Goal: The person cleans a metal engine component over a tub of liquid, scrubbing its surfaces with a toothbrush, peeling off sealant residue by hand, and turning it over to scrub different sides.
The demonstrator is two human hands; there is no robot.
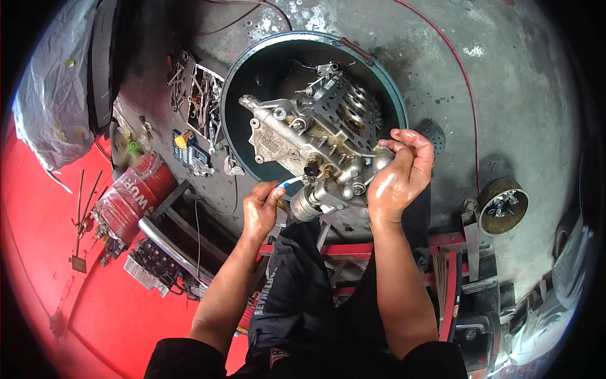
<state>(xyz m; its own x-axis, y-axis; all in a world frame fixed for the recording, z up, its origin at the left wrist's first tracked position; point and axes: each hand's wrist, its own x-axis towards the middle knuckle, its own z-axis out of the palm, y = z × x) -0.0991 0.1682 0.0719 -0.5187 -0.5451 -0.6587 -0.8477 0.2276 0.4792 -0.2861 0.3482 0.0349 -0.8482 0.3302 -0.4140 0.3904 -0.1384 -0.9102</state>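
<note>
A metal engine part [271,145], oily and silvery with pipes and bolts, is tilted over a dark green round tub [394,82]. My left hand [260,211] pinches a thin blue and white tool [291,182], whose white end touches the near side of the part. On the right, my right hand [401,174] lies against the part's rounded end, its fingers curled and wet. Another metal piece with large round openings [360,107] sits behind, in the tub's opening. Where the two metal pieces meet is hard to make out.
Left of the tub are a tray of wrenches [205,101] and a blue power tool [189,151]. A red drum [136,199] stands farther left. At right are a round tin of small metal parts [503,207] and a red hose [464,69]. A red frame [353,249] crosses nearby.
</note>
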